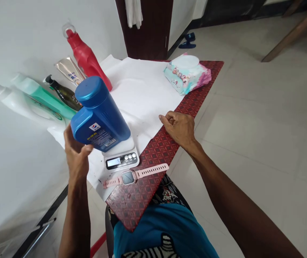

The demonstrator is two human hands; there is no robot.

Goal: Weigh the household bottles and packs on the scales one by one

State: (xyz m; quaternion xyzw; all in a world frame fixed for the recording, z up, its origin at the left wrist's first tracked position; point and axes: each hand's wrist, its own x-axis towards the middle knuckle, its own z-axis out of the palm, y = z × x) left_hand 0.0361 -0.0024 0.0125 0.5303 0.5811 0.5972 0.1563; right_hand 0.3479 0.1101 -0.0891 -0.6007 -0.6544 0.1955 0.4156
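Observation:
My left hand (76,157) is closed around the lower left side of a big blue bottle (103,120), its thumb on the near face. The bottle stands upright over a white digital kitchen scale (128,161); I cannot tell whether its full weight rests there. A single digit, apparently 5, shows on the display. Just in front of the scale lies a smartwatch (128,177) with a pink strap. Near the table's right edge, my right hand (180,129) has its fingers curled in, and nothing shows in them.
Along the wall stand a red bottle (89,59), a metallic tube (70,71), a dark pump bottle (64,94), a green bottle (43,95) and a white bottle (21,104). A wet wipes pack (185,73) sits at the far corner of the red patterned table (134,199), partly covered by white paper (142,96).

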